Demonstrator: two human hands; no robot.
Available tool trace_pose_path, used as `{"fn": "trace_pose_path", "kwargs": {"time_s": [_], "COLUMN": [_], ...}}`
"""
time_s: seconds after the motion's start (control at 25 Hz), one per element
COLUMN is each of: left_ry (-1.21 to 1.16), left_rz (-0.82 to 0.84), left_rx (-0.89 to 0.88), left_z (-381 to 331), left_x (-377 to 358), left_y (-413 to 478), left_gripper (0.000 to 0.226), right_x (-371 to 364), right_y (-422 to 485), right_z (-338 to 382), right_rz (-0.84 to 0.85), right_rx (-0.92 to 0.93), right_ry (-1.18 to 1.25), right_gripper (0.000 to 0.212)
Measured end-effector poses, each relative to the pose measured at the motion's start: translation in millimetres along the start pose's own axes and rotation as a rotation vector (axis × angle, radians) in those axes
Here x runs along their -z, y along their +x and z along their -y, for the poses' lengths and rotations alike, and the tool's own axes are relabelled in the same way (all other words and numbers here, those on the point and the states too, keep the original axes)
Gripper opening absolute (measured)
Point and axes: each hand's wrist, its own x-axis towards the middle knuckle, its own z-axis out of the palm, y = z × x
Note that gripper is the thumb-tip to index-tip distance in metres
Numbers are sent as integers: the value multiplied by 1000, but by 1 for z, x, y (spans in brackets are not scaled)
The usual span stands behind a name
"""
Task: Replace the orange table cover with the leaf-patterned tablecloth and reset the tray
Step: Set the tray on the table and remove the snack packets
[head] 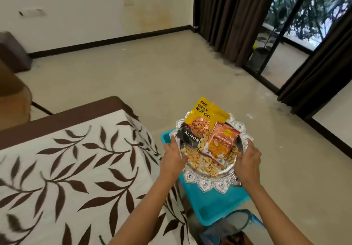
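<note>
A round silver tray (213,182) with a scalloped rim sits over a turquoise plastic stool (224,204), right of the table. On it lie a yellow almond packet (202,123), an orange snack packet (222,142) and loose nuts (196,161). My left hand (172,159) grips the tray's left rim and my right hand (247,161) grips its right rim. The white tablecloth with brown leaves (76,168) covers the table at the left.
A brown sofa arm (13,50) stands at the far left. Dark curtains (228,16) and a glass door line the back right. A blue mesh basket (234,227) holding something orange sits by the stool near the bottom edge. Beige floor stretches ahead.
</note>
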Motion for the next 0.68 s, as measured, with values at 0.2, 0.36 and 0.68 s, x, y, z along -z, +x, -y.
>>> {"fn": "trace_pose_path", "kwargs": {"time_s": [0.2, 0.36, 0.68], "left_ry": [-56, -33, -60], "left_rz": [-202, -305, -555], "left_rx": [-30, 41, 424], "left_z": [31, 98, 308], "left_x": [122, 212, 332], "left_y": [-58, -119, -286], "left_gripper": [86, 87, 86], "right_x": [32, 16, -109], "right_y": [-42, -112, -305], "right_z": [124, 219, 391], "right_rz": [-36, 5, 317], "right_rx": [161, 256, 577], "right_ry": [13, 44, 131], "right_gripper": [53, 57, 55]}}
